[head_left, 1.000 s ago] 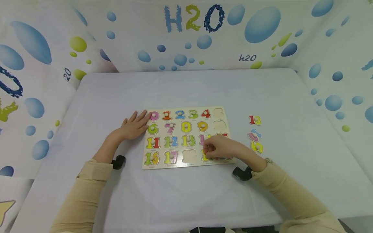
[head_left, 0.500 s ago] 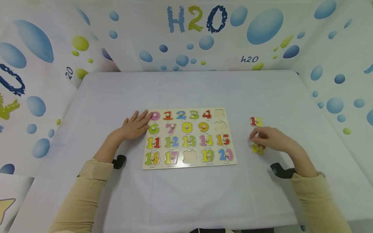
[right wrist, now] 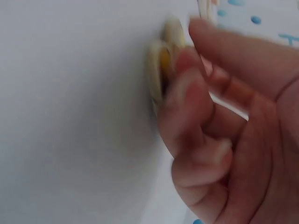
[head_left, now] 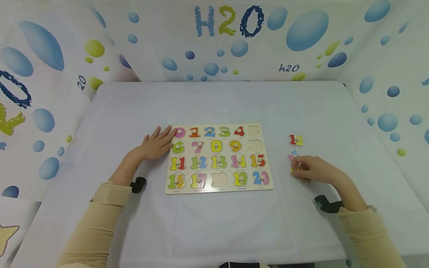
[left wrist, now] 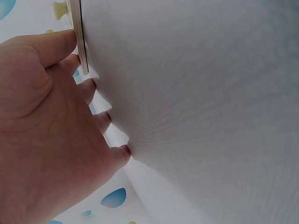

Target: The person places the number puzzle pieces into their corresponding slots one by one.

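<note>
A wooden number puzzle board point(head_left: 219, 188) lies on the table, most of its recesses filled with knobbed number pieces. My left hand point(head_left: 155, 146) rests spread at its upper left corner, fingertips pressing the cloth and thumb against the board's edge point(left wrist: 79, 39). To the right of the board, my right hand point(head_left: 316, 169) is over a yellow number piece point(head_left: 292, 173), mostly hidden by the fingers. In the right wrist view, blurred, bent fingers point(right wrist: 187, 100) are close to the piece point(right wrist: 154, 70); thumb and index finger stand apart. A pink-and-blue number piece point(head_left: 291, 158) lies just beyond.
A red-and-yellow number piece point(head_left: 296, 140) lies farther back, right of the board. Recesses without pieces show at the board's upper right and in its bottom row point(head_left: 219, 180). White cloth point(head_left: 214, 100) covers the table; a patterned backdrop point(head_left: 151, 37) stands behind.
My right hand has left the board's lower right and moved right to the loose pieces, then slightly down from the pink-and-blue piece to the yellow one. My left hand stays put.
</note>
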A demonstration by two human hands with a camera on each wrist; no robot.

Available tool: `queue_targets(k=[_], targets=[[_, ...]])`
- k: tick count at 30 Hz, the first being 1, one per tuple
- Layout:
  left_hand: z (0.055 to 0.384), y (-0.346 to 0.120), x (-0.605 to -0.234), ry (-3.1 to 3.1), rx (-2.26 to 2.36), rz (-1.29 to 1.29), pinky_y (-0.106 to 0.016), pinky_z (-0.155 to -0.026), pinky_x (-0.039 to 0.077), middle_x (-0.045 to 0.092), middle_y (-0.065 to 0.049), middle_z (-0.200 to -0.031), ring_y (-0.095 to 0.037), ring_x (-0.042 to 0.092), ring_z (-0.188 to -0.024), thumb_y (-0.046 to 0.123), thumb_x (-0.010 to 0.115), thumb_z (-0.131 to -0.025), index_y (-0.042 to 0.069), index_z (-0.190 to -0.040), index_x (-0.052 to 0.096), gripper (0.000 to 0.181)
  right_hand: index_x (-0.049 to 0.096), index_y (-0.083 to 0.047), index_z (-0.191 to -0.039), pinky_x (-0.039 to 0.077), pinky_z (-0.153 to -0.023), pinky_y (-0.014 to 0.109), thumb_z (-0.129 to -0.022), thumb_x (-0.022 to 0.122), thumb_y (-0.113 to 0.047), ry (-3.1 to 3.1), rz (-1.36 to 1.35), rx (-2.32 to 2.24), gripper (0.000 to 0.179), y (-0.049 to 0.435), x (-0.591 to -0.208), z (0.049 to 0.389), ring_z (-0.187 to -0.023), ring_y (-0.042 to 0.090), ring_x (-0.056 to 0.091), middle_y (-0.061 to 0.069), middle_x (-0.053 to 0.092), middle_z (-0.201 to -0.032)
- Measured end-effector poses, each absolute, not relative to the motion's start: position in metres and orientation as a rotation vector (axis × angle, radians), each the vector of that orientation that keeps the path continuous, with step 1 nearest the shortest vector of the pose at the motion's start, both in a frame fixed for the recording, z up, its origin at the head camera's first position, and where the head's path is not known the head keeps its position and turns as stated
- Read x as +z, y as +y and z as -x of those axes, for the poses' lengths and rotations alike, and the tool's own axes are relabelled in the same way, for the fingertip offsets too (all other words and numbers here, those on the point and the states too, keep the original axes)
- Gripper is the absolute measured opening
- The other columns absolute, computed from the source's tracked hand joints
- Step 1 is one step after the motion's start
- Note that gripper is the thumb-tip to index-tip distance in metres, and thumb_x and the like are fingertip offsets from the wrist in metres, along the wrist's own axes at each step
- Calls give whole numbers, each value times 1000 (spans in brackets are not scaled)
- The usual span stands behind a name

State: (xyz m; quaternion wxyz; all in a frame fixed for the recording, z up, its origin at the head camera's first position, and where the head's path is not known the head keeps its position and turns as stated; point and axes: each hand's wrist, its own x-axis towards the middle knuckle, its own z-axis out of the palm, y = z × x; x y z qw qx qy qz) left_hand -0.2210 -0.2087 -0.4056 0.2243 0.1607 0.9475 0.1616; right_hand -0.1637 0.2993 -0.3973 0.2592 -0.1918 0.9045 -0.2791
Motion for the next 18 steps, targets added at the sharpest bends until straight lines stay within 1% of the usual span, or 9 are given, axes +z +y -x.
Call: queue_targets(k=[5,9,13,18], targets=[[222,-208,-404,2613,450,-444,-61,-102,-7,-2,-15,-154,-39,-13,-136,31,34,-102,11,-151,8,58,53,-16,-80,33,-50,25,-88,64,-11,2619,578,-703,15,294,-398,159,-54,10,42,-8,45,-59],[222,-207,-403,2614,450,-446,-61,-102,-7,-2,-15,-154,-39,-13,-136,30,34,-102,10,-151,9,58,57,-16,-80,35,-53,26,-86,64,-8,2734,652,-676,13,285,-392,164,-59,11,42,-8,45,-62],[222,-207,-403,2615,435,-445,-62,-102,-7,-2,-16,-154,-40,-13,-136,31,34,-102,10,-150,9,58,59,-13,-84,39,-54,28,-87,64,-6,2758,743,-678,9,268,-385,182,-60,13,46,-7,50,-66],[222,-208,-406,2617,438,-448,-62,-101,-6,-2,-15,-154,-40,-13,-136,31,34,-102,11,-151,9,58,59,-12,-90,40,-56,29,-90,63,-8,2705,825,-706,5,243,-384,220,-61,14,47,-4,54,-70]])
